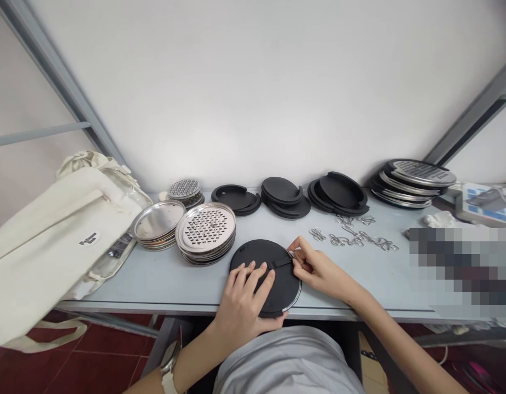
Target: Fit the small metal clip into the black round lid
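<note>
A black round plastic holder (253,253) lies face down at the table's front edge, with a thin metal rim showing along its right side. My left hand (246,298) grips it, the fingers spread across its top and the thumb at its near edge. At the far right of the holder, my right hand (312,265) pinches a small metal wire clip (292,254) by the end of the holder's raised slot. The fingers partly hide the clip. Several loose wire clips (353,238) are scattered beyond my right hand.
Left of the holder stand stacked metal grater discs (205,227) and plain-looking metal discs (160,219). Black holders (281,189) line the wall. Holders with discs (417,178) are piled at the right, near a box (484,202). A cream bag (68,219) covers the left end.
</note>
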{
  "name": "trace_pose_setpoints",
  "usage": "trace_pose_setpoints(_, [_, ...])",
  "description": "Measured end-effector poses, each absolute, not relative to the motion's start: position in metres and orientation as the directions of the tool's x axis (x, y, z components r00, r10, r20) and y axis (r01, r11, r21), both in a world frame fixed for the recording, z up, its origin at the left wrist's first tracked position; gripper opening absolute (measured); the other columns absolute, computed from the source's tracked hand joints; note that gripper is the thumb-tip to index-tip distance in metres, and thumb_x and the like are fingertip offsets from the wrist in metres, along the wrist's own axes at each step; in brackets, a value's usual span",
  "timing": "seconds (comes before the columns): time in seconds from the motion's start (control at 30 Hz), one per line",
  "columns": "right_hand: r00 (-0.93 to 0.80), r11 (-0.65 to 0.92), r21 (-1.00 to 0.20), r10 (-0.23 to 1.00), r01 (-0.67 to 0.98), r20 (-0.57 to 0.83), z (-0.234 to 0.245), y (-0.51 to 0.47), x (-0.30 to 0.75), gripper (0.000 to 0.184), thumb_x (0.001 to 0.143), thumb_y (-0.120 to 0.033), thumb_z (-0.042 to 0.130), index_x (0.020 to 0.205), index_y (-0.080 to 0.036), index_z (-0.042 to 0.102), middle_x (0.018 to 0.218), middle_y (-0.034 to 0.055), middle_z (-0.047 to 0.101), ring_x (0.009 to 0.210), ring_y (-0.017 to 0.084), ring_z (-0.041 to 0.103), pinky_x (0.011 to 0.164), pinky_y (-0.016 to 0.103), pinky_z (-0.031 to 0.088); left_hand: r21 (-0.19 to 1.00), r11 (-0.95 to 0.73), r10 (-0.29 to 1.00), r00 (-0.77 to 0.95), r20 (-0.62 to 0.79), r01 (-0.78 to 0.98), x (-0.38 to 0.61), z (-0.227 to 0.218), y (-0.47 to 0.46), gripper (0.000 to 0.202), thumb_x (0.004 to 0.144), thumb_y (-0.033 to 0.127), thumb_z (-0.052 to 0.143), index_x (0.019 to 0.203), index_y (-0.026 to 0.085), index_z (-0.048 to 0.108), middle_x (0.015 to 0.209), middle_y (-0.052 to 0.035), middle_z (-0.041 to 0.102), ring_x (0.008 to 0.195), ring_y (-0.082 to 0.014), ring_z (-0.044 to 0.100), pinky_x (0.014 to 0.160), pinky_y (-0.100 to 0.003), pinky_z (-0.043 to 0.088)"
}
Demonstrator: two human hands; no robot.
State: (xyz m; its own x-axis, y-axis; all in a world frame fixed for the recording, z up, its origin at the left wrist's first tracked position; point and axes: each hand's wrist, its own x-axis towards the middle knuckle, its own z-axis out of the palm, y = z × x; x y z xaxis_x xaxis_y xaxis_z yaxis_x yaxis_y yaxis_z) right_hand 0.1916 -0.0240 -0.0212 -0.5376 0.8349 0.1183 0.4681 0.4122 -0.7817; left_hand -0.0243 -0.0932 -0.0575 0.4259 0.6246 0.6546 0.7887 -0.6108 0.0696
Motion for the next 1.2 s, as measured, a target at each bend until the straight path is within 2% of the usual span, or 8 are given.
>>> trace_pose_setpoints(0.4, [-0.55,0.431,-0.772,0.825,0.468,0.127,-0.023,-0.0225,0.1936,0.016,0.089,-0.022,0.043,0.104,-0.024,0.04,0.06,-0.0096,0.03,0.052,0.012,0.03,0.053,0.023,0.029,0.055,-0.598,0.639,0.435,0.634,0.8,-0.0244,-0.0552,-0.0935,0.06,0.076,0.047,0.066,0.127,0.017,0.057,0.128,-0.0113,0.059,0.117,-0.0289,0.052,0.101,-0.044,0.039])
trace_pose_setpoints(0.7, [-0.529,0.433,-0.753,0.838,0.495,0.134,-0.0237,-0.0231,0.1948,0.014,0.09,-0.023,0.044,0.104,-0.024,0.043,0.064,-0.0073,0.038,0.056,0.013,0.036,0.055,0.024,0.033,0.094,-0.616,0.644,0.431,0.632,0.782,-0.0244,-0.0562,-0.0933,0.059,0.08,0.045,0.064,0.13,0.017,0.055,0.135,-0.007,0.056,0.118,-0.0288,0.051,0.103,-0.044,0.036])
trace_pose_setpoints(1.2, [-0.519,0.443,-0.737,0.842,0.51,0.146,-0.0252,-0.0233,0.1946,0.015,0.09,-0.022,0.044,0.105,-0.024,0.044,0.067,-0.0063,0.039,0.059,0.013,0.04,0.057,0.025,0.035,0.08,-0.62,0.618,0.423,0.663,0.78,-0.0234,-0.0557,-0.0924,0.057,0.079,0.045,0.064,0.127,0.016,0.057,0.131,-0.007,0.058,0.115,-0.0282,0.053,0.101,-0.043,0.037])
